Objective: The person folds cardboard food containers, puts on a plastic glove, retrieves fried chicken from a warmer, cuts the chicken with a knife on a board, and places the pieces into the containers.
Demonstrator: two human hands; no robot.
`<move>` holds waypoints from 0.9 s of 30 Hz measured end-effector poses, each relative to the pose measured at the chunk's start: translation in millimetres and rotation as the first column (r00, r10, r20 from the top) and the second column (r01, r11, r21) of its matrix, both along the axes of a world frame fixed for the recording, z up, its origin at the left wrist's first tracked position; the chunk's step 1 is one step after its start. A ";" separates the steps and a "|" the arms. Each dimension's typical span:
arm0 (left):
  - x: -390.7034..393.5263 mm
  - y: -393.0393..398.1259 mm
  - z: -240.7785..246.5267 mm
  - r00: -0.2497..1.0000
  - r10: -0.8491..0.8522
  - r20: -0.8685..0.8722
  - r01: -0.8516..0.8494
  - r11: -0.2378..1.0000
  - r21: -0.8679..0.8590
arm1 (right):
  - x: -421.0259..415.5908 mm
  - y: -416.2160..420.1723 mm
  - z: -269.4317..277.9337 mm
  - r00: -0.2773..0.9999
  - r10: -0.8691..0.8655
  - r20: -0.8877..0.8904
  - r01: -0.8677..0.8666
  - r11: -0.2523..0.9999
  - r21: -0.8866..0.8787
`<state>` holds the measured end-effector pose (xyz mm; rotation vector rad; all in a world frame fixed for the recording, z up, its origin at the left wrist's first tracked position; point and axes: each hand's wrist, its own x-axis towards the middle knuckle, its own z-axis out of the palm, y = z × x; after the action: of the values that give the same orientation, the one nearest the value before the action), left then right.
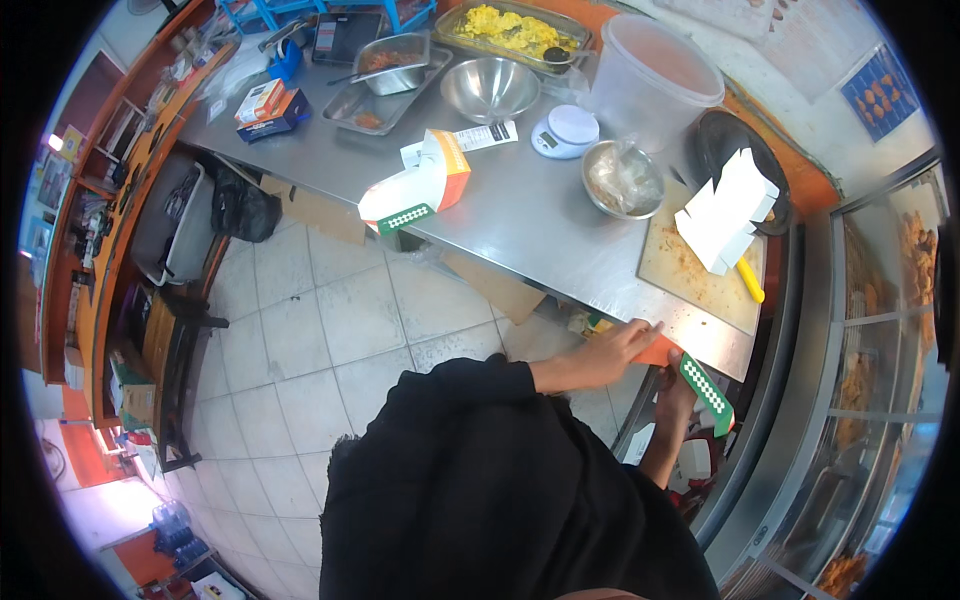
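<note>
Near the right front edge of the steel table (525, 225), my left hand (611, 356) and my right hand (675, 390) hold an orange, green and white printed paperboard piece (705, 394) between them. My left fingers pinch its orange end; my right hand grips it beside the green patterned strip. A partly folded food carton (450, 180) in orange and white stands open on the table. Another white paperboard carton (724, 214) lies over the cutting board (701, 289), where a yellow handle (750, 280) sticks out from under it.
Along the back are a tray of yellow food (517, 30), a steel bowl (491, 90), a kitchen scale (566, 131) and a large plastic tub (652, 75). A bowl with a plastic bag (622, 180) sits near the board. At right is a glass display case (855, 360).
</note>
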<state>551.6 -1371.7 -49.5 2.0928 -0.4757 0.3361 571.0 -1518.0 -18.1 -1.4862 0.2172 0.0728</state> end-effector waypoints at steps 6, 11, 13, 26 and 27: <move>34.7 9.4 -7.0 0.986 0.151 0.066 -0.146 0.987 -0.074 | 52.7 -40.0 9.7 0.982 0.176 -0.064 -0.172 0.983 0.069; 67.7 -15.2 34.4 0.986 0.146 -0.075 -0.157 0.972 -0.177 | 98.5 -73.6 -6.6 0.955 0.282 0.088 -0.272 0.957 -0.103; 73.4 -29.0 41.7 0.971 0.187 -0.149 -0.215 0.957 -0.196 | 107.6 -70.6 13.1 0.920 0.389 0.042 -0.391 0.918 0.074; 101.6 -106.8 51.3 0.884 0.347 -0.314 -0.433 0.860 -0.268 | 128.4 -111.9 26.0 0.747 0.516 0.419 -0.579 0.815 0.031; 101.6 -108.8 54.1 0.888 0.340 -0.312 -0.422 0.870 -0.256 | 123.4 -115.8 31.3 0.741 0.512 0.434 -0.565 0.825 -0.007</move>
<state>653.2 -1480.5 4.6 1.8656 0.1542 0.3378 694.4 -1633.8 13.1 -1.3598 -0.5753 0.2282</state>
